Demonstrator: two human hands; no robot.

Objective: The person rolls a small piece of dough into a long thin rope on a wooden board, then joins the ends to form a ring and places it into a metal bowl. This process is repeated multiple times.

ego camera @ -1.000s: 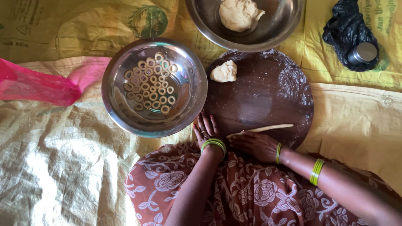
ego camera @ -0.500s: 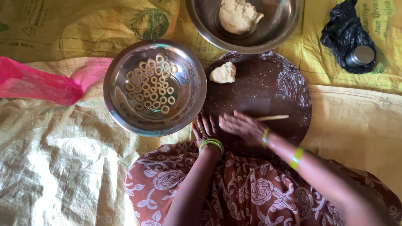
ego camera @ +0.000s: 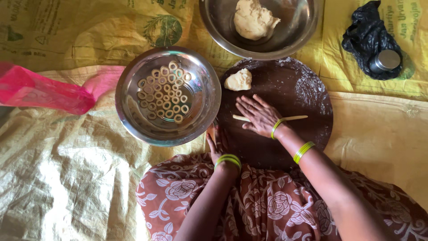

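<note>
Rolling is what the head view shows: the right hand (ego camera: 260,115) lies flat and spread, palm down, across a thin dough rope (ego camera: 296,118) on the round dark wooden board (ego camera: 307,134), with the rope's pale ends sticking out to the left and right of the palm. Compared with a second ago, that hand has travelled from the near edge of the board toward its middle and far side, and the rope has gone with it, which I read as one forward stroke of a back-and-forth roll that thins and lengthens the strand. The left hand (ego camera: 219,143) stays where it was, fingers together and resting flat on the near left edge of the board, close to the rim of the steel bowl (ego camera: 133,120); it grips nothing that I can see. That bowl, left of the board, holds a cluster of small dough rings (ego camera: 166,94), and their number looks unchanged. A small dough lump (ego camera: 238,80) sits on the far left part of the board, apart from the hand, just as before. Farther off, a second steel bowl (ego camera: 303,27) holds the large dough ball (ego camera: 253,18). A black bag (ego camera: 363,40) with a small metal tin (ego camera: 385,60) lies far right, a pink bag (ego camera: 40,91) far left, all on yellow sacking (ego camera: 67,27), unmoved
</note>
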